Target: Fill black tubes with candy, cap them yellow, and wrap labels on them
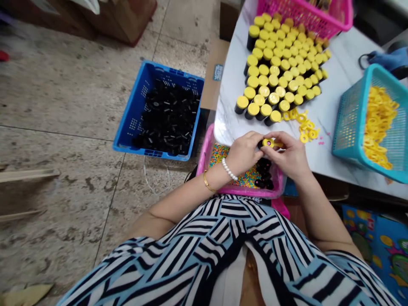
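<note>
My left hand [244, 154], with a pearl bracelet at its wrist, pinches a small black cylinder [260, 143]. The fingers of my right hand [290, 155] are closed on a yellow ring-shaped piece with a stem [269, 143], held against the cylinder's end. A pink spot shows in the ring's middle. Both hands are over a pink tray [200, 163] at the table edge. Small multicoloured beads [219, 154] and several black cylinders [264, 180] lie in this tray. Loose yellow ring pieces [304, 127] are on the table beyond my right hand.
Black tubes with yellow caps [274, 80] stand in rows on the marbled table [234, 85]. A pink basket [346, 17] is behind them. On the right is a turquoise basket [347, 127] of yellow pieces. A blue crate [127, 123] of black parts stands at the left.
</note>
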### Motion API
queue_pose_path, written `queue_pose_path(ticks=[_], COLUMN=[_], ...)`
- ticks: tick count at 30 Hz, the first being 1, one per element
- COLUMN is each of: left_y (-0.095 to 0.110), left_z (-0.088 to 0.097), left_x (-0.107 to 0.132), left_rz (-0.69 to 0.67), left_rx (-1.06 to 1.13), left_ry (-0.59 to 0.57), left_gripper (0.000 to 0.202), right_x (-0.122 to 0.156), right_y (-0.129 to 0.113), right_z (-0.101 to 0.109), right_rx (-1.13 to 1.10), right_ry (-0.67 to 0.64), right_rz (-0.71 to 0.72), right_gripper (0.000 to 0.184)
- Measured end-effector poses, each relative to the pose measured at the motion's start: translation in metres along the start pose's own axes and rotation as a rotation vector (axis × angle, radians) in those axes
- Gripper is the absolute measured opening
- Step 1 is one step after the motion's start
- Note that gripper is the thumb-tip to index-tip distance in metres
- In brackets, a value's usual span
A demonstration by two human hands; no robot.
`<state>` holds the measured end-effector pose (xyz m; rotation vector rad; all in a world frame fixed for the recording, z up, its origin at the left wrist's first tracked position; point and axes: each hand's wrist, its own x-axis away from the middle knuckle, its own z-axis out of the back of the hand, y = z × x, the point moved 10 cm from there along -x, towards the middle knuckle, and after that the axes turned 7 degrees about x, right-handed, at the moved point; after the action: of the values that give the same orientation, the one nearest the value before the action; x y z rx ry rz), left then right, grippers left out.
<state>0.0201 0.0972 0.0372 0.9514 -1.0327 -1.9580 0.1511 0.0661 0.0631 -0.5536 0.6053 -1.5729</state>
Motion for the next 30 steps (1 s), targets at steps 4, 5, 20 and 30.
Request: queue_pose_path(ticks=[4, 5, 20, 30], left_y=[-0.002, -0.003, -0.02, -0.007], left_z=[0.007, 0.002, -0.035, -0.031], left_x=[-0.012, -0.013, 0.009, 0.006], left_rz=[0.14, 0.225, 0.735, 0.444], left_rx=[0.183, 0.269, 0.689, 0.507], left_ry=[-0.191, -0.274, -0.282, -0.383], left_gripper=[0.025, 0.019, 0.032, 0.02], right_x=[0.003, 0.003, 0.007, -0.011], right_y=[0.0, 0.0, 0.025, 0.047], right_z=[0.0, 0.0, -0.007, -0.011], right_rx=[-0.022, -0.031, -0.266, -0.633], right_ry=[0.013, 0.01, -0.105, -0.279], right_rz=[0.045, 0.057, 0.024, -0.168], right_gripper=[0.033, 0.032, 0.048, 0.04])
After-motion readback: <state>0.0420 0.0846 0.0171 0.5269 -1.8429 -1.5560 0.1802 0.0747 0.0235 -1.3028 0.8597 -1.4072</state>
